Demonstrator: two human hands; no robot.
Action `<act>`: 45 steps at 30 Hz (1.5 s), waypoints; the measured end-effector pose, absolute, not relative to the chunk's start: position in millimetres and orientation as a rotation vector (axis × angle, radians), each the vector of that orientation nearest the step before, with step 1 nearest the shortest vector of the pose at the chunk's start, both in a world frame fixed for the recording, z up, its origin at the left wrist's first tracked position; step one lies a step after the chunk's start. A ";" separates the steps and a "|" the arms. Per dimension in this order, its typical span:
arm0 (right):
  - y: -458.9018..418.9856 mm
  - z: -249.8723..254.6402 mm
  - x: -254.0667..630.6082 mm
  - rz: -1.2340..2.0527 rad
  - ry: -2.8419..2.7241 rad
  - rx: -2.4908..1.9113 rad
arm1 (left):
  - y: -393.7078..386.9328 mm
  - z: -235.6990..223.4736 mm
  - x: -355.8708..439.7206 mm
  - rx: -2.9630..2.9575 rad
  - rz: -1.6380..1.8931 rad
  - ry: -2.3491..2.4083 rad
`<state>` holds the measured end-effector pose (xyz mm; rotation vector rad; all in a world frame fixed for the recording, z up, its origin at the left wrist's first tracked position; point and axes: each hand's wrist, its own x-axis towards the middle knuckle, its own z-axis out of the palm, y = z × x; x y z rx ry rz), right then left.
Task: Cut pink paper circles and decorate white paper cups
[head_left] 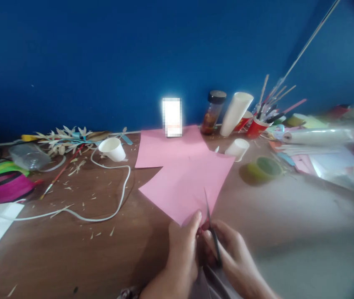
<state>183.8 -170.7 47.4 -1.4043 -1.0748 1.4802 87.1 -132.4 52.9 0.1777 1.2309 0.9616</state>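
My left hand (181, 245) is closed on the near corner of a pink sheet of paper (189, 182), its thumb on top. The sheet is turned at an angle and its far part overlaps a second pink sheet (153, 145) lying flat behind it. Scissors (215, 238) with dark handles are in my right hand (231, 247), fingers closed round the handles. Their narrow blades point away from me, over the sheet's right side. Whether the blades touch the paper I cannot tell. My fingertips are partly hidden between the two hands.
White cups (113, 150) stand left and right of the paper. A lidded jar (213, 114) and red cups of brushes (258, 128) are at the back. A white cable (102, 218), paintbrush (63, 172) and wood-like shavings lie left. A yellow-green roll (262, 168) sits right.
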 end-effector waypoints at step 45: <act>-164.4 51.1 188.0 1.443 -1.096 -1.452 | -123.4 56.7 87.1 0.180 0.982 1.241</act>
